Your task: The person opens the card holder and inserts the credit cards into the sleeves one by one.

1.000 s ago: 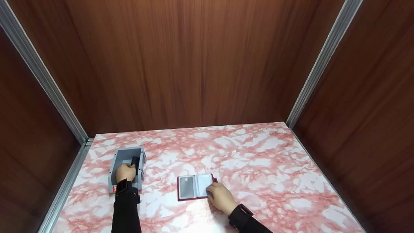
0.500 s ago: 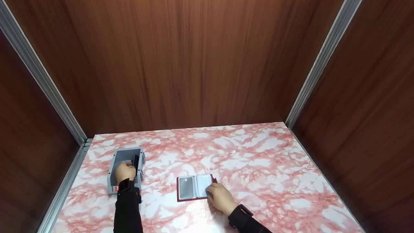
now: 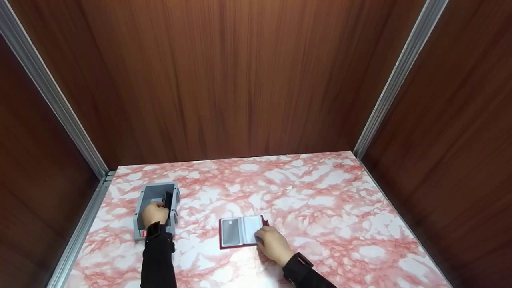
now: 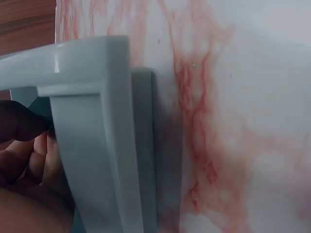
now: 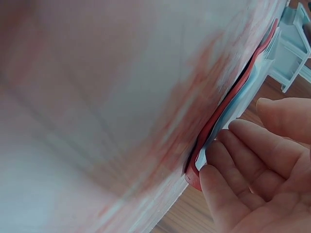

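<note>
Down inside a grey plastic bin (image 3: 139,212), my left hand (image 3: 154,214) has its fingertips beside a dark flat object (image 3: 168,200) leaning near the right wall. In the left wrist view the bin's wall (image 4: 85,150) covers the fingertips, so whether they pinch anything is hidden. A red card holder (image 3: 253,229) lies spread on the table, with clear sleeves and a grey card (image 3: 231,234) in the left one. My right hand (image 3: 276,245) touches its right edge. Seen from the right wrist, those fingers (image 5: 226,194) are loosely bent against the red cover, thumb apart.
The table (image 3: 320,208) has a red and white marbled top. Brown wood panels (image 3: 224,80) stand at the back and both sides, with metal rails in the corners. A small red patch (image 3: 145,233) shows at the bin's near end.
My left hand has shifted slightly inside the bin, and the dark object beside it has changed its lean a little. The right hand and card holder stay in place.
</note>
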{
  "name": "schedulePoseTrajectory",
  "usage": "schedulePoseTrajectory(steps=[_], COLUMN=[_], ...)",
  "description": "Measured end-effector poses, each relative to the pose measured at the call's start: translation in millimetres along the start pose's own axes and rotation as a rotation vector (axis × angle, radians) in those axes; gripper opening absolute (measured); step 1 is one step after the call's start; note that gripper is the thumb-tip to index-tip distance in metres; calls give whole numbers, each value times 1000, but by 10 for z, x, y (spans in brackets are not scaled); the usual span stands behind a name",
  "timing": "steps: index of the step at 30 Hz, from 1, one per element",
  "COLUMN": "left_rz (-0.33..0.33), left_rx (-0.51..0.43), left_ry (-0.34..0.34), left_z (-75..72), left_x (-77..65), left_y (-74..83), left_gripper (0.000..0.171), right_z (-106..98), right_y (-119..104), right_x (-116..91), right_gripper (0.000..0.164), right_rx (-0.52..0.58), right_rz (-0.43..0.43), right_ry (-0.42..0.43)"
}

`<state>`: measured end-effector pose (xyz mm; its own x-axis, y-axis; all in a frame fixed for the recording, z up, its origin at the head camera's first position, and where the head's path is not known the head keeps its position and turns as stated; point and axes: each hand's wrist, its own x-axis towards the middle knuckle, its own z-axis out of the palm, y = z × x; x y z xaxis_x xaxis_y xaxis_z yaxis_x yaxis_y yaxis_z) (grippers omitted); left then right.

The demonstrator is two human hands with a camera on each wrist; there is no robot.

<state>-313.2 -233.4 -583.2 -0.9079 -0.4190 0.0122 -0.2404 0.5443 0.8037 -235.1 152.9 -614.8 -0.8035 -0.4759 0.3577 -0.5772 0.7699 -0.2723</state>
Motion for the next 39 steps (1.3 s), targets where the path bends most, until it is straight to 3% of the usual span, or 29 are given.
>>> schedulePoseTrajectory(steps=[10,19,31,39], left_rz=[24,38,14,56], left_rx=[3,-97,-203,-213], left_ry=[9,186,265,345], left_z=[-28,-59,-159,-197], left_x=[-59,-77,-60,-39], left_y=[25,57,200,299], left_gripper=[37,29,24,17], right_z=[10,7,1,12], right_y=[8,4,0,-1], right_x=[3,8,2,4], right_gripper=[15,15,16,16], right_rx=[-16,-17,-34,-29], right_rz=[3,-4,13,4], right_ry=[9,14,17,19])
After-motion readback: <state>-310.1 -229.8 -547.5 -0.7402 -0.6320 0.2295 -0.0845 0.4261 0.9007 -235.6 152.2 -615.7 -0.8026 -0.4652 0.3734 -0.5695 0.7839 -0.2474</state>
